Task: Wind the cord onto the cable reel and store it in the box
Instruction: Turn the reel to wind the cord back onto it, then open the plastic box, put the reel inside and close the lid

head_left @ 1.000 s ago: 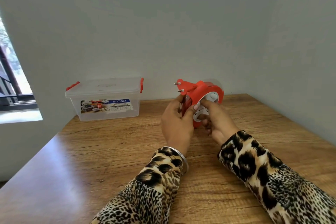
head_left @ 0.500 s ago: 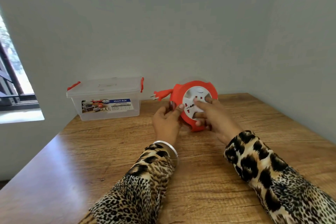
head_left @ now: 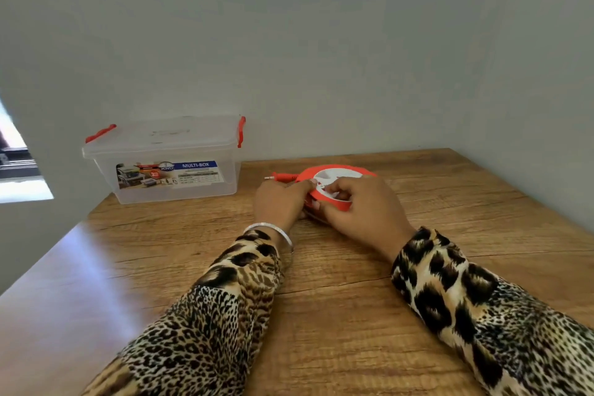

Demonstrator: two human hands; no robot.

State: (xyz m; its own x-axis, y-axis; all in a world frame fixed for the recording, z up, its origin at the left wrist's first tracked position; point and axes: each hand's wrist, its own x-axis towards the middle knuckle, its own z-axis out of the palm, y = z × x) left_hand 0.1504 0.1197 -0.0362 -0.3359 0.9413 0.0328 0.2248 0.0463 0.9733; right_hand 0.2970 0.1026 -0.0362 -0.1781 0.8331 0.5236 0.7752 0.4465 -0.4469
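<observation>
A red cable reel [head_left: 334, 175] with a white socket face lies flat on the wooden table [head_left: 353, 283], face up. Its red plug [head_left: 280, 176] sticks out to the left, pins pointing left. My left hand [head_left: 279, 202] grips the reel's left rim. My right hand [head_left: 363, 209] holds the near right side, fingers curled onto the white face. No loose cord shows; the reel's near side is hidden behind my hands. A clear plastic box [head_left: 167, 164] with red clips stands at the back left, lid on.
Grey walls close off the table at the back and on the right. A window [head_left: 16, 167] opens at the far left. The table's left edge runs diagonally toward me. Leopard-print sleeves cover both forearms.
The reel went from upright in my hands to tilted, then down flat on the table. The plug swung from pointing up-left to lying level at the left.
</observation>
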